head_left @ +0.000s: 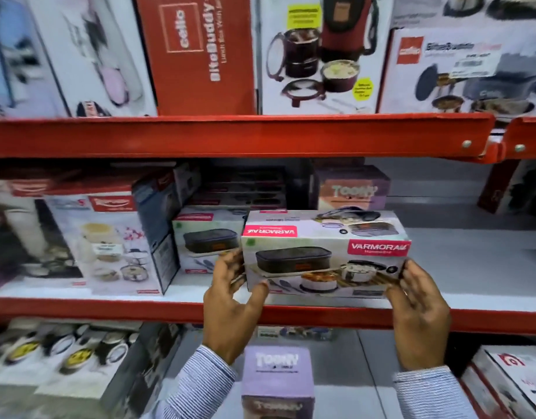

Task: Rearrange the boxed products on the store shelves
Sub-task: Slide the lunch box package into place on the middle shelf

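A white Varmora lunch-box carton with pink labels lies lengthwise at the front of the middle shelf. My left hand grips its left end, thumb under the front bottom edge. My right hand clasps its right end. Whether the carton rests on the shelf or is just above it I cannot tell. A matching Varmora carton sits right behind and to the left, touching it. A lilac Toony box stands further back.
Larger white cartons fill the shelf's left side. Bare white shelf surface lies to the right of the held carton. Red Cello boxes line the upper shelf. Another lilac Toony box stands on the lower shelf between my arms.
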`<state>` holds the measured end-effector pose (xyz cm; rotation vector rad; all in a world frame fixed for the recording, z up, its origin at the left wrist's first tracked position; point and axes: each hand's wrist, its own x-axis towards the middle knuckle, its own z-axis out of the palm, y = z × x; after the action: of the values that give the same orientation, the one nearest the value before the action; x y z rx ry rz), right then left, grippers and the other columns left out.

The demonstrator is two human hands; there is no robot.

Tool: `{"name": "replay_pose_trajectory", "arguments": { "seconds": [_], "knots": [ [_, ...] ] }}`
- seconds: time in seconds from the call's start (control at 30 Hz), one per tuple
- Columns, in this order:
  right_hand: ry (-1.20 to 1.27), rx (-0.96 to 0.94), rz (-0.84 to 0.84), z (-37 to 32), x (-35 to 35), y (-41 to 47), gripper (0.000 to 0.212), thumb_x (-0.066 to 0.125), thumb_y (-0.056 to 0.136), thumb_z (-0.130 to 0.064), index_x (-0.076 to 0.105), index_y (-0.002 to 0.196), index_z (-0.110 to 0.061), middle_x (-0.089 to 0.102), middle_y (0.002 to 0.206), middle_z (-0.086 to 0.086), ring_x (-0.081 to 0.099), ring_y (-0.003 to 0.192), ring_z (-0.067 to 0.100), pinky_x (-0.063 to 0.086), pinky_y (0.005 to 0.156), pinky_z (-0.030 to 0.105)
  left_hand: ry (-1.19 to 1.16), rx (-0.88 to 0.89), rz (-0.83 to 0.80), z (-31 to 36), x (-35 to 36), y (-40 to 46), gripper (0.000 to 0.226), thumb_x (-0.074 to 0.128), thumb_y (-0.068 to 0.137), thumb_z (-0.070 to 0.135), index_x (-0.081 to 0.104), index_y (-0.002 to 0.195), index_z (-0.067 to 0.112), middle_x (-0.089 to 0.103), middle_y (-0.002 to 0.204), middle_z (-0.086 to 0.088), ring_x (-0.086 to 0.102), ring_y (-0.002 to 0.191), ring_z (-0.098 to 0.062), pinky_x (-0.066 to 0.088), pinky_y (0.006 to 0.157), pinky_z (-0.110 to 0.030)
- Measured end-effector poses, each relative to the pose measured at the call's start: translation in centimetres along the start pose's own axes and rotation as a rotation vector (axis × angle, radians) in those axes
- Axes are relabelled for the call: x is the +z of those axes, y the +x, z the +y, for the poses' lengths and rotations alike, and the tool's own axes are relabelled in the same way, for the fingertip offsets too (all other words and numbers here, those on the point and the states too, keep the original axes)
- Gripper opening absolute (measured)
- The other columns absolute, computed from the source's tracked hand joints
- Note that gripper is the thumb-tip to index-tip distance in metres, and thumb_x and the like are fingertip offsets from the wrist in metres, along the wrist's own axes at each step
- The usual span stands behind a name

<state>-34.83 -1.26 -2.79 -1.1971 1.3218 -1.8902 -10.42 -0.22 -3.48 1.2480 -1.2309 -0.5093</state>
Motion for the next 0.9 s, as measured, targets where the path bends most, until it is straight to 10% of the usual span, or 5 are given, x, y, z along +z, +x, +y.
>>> {"name": "replay_pose_trajectory", "arguments": {
  "seconds": [0.17,0.33,0.57,0.9],
  "knots": [
    [-0.003,0.053,-0.145,1.3,6.0,-2.4,0.051,0.065,0.085,0.002,0.058,0.133,-0.012,0.066,0.128,0.008,0.064,0.116,0.024,0.051,0.098,0.038,0.003,-0.064,0.127,-2.2,-6.2,1.0,0.059,0.076,0.073,0.033,0.055,0.128,0.032,0.072,0.125,0.003,0.07,0.114,-0.016,0.058,0.097,-0.042],
    [-0.015,0.085,-0.248,2.2,10.1,-4.8,0.051,0.064,0.086,0.002,0.058,0.132,-0.018,0.068,0.123,0.0,0.064,0.111,0.008,0.053,0.086,0.008,0.033,-0.09,0.163,-4.5,-10.1,2.1,0.058,0.076,0.084,0.004,0.053,0.132,0.028,0.065,0.133,-0.005,0.066,0.117,-0.018,0.056,0.1,-0.042],
    [-0.024,0.096,-0.289,2.1,11.4,-6.0,0.049,0.062,0.087,0.003,0.056,0.122,-0.031,0.06,0.108,-0.027,0.054,0.091,-0.032,0.044,0.076,-0.006,0.061,-0.115,0.139,-6.5,-11.4,2.6,0.058,0.073,0.087,0.016,0.051,0.139,0.024,0.061,0.136,-0.003,0.063,0.119,-0.023,0.058,0.088,-0.033],
    [-0.071,0.093,-0.312,3.2,11.2,-5.9,0.05,0.064,0.087,0.001,0.057,0.122,-0.034,0.066,0.121,-0.008,0.059,0.112,-0.008,0.048,0.083,0.001,0.134,-0.122,0.089,-7.2,-11.8,2.7,0.064,0.076,0.083,0.012,0.049,0.14,0.022,0.061,0.137,-0.004,0.064,0.118,-0.024,0.059,0.095,-0.046]
  ]
}}
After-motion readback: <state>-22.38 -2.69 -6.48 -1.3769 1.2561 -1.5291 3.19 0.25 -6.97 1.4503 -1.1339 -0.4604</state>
